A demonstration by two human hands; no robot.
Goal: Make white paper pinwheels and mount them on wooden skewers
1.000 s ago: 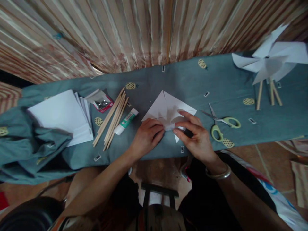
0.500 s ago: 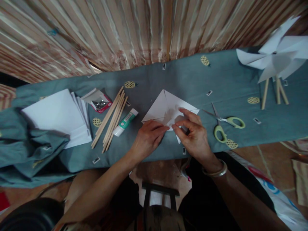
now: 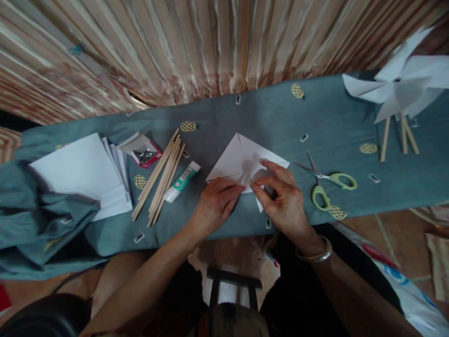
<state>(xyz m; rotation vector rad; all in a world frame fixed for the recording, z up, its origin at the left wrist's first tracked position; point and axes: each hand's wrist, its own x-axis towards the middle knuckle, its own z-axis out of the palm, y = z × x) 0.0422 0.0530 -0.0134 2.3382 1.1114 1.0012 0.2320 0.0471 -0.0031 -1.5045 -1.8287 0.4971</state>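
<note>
Ctr frame: L hand on slit paper square, grip unclear; R hand seemingly pinching lower edge. Prob. folding; next needs steady L hold.

Single head-worn view: faces forward, down; near above hands, table.

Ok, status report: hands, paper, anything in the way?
Left hand, right hand: at near side of white sheet. Sheet slit from corners. Glue stick left, open scissors right, both off it.
</note>
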